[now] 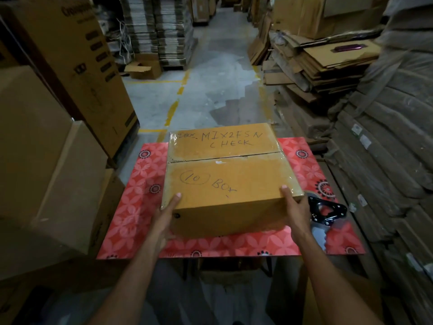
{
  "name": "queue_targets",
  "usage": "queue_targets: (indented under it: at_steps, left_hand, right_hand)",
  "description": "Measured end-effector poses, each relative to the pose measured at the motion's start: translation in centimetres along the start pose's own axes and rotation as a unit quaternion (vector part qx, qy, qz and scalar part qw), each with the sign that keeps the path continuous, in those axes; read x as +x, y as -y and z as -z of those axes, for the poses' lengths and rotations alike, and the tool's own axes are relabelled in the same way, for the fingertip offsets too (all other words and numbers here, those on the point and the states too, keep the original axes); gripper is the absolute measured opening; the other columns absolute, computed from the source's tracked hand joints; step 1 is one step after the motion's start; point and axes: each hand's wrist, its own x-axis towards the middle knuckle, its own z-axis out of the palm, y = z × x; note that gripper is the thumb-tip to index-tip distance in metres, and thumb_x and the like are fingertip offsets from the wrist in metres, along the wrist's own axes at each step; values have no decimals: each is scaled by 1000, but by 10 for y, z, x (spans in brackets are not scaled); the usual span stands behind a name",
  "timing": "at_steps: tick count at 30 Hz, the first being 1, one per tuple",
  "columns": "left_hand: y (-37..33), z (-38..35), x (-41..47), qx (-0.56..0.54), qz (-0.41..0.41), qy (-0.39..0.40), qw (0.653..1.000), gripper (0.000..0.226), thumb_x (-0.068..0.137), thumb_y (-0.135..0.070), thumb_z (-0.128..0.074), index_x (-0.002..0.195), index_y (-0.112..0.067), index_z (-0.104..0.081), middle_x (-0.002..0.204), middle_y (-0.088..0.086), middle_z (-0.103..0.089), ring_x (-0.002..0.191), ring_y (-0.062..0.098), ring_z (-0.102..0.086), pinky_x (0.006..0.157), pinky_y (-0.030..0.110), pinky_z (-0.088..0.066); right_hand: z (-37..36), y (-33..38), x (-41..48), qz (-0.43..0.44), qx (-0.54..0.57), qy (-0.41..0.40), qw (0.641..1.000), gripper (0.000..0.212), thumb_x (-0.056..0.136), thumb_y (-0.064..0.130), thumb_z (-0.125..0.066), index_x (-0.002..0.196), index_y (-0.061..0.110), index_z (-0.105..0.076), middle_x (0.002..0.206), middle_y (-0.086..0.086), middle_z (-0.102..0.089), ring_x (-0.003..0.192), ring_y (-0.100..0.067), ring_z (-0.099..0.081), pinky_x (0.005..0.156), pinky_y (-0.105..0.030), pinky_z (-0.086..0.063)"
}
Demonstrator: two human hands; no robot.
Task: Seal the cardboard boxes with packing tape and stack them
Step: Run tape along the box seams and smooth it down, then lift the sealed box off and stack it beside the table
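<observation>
Clasping box (225, 174) near corners with left hand (165, 219), right hand (295, 208); aisle floor (210, 90) ahead open

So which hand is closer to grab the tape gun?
Probably the right. The right hand holds the box corner just beside the tape gun; the left hand is across the box from it.
</observation>
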Motion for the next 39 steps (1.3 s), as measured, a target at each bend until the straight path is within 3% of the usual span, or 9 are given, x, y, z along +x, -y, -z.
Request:
queue_targets:
  at_steps: [3,9,13,16,19,24,27,31,39]
  left_hand:
    - [0,-9,-8,-70,36,29,996,99,58,-62,-83,144,-26,-48,155,7,-39,144,35,-33,97,73,-39]
    - [-25,-4,-26,-94,6,0,996,122,40,-55,-92,146,-16,-45,152,12,-41,139,35,-38,95,65,-46]
    - [-61,18,-40,-111,-35,-51,992,103,55,-48,-89,144,-17,-46,146,9,-46,130,32,-45,76,54,-55]
    - [-113,42,-59,-122,-90,-92,984,88,68,-47,-86,142,-19,-48,140,4,-51,117,24,-50,81,57,-54]
    - [-166,64,-91,-111,-160,-116,974,58,74,-46,-82,125,-27,-61,124,-2,-64,115,22,-58,88,61,-51]
    - [-236,99,-153,-99,-268,-176,942,38,79,-43,-79,109,-25,-64,102,-8,-69,95,9,-64,74,41,-53]
    - [-278,134,-191,-93,-309,-229,918,52,78,-50,-78,119,-23,-60,108,-7,-68,97,11,-63,75,40,-53]
    - [-318,201,-239,-76,-339,-288,892,64,80,-52,-75,131,-21,-54,127,3,-58,119,27,-53,103,60,-43]
    - [-324,344,-269,-96,-311,-408,853,76,84,-48,-73,147,-21,-40,139,8,-46,136,37,-39,93,74,-43]
  right_hand:
    - [-1,6,-4,-2,27,14,1000,87,79,72,-66,150,32,-35,145,-10,-51,129,-36,-50,104,-65,-43]
    - [-9,34,-1,-14,60,20,998,66,85,49,-75,136,20,-47,131,-9,-50,112,-29,-50,94,-63,-52]
    - [-34,75,-1,24,76,62,995,48,82,50,-76,111,18,-56,121,-7,-57,109,-30,-54,79,-61,-59]
    - [-62,134,-8,81,82,98,989,53,79,54,-76,114,20,-56,118,-5,-59,105,-29,-58,70,-59,-61]
    - [-89,201,-15,127,103,132,978,54,76,55,-76,117,26,-55,121,-3,-58,106,-28,-57,72,-60,-60]
    - [-135,307,-38,186,159,217,945,61,65,61,-76,114,29,-56,120,-5,-61,108,-32,-60,73,-67,-56]
    - [-172,357,-75,214,190,287,914,73,72,59,-74,136,33,-49,129,1,-56,114,-28,-55,79,-66,-55]
    - [-233,393,-140,251,225,348,875,75,61,67,-74,127,36,-55,119,8,-65,109,-21,-63,91,-60,-54]
    - [-349,403,-269,262,186,439,839,71,81,58,-73,141,27,-50,133,0,-59,119,-22,-55,105,-50,-46]
